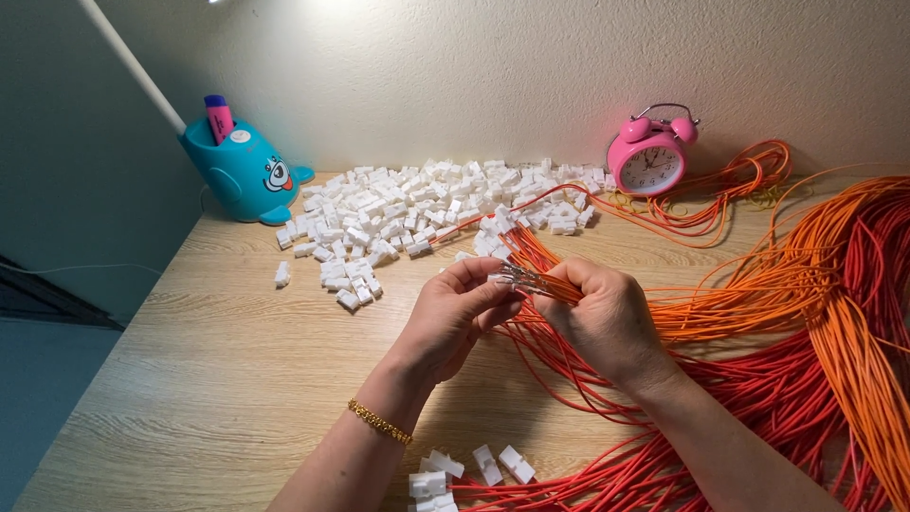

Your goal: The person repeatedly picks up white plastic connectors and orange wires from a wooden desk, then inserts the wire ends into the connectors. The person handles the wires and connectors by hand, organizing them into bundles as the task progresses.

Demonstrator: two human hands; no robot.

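Both hands meet above the middle of the wooden table [218, 379]. Left hand [453, 318], gold bracelet [379, 423] on the wrist, fingers pinched shut on the metal tips [517, 277] of a bunch of wires. Right hand [607, 318] closed around the same orange wires [559, 289], just at 3 o'clock of the left; the two hands nearly touch.

Wire bundle: red and orange wires [806, 360] fan out from the hands toward 3 to 5 o'clock and cover the right side of the table. More loops lie at 1 o'clock, near the wall.

White plastic connectors [417, 204] in a loose heap at 12 o'clock of the hands, spreading toward 10 o'clock. A few more connectors [474, 469] at 6 o'clock, beside the left forearm, already on wire ends.

Container: blue cartoon-shaped pen holder [245, 175] at 10 o'clock, far corner; a pink marker [219, 116] stands in it, and a white lamp arm [133, 62] rises from it.

Pink alarm clock [650, 156] at 1 o'clock, against the wall.
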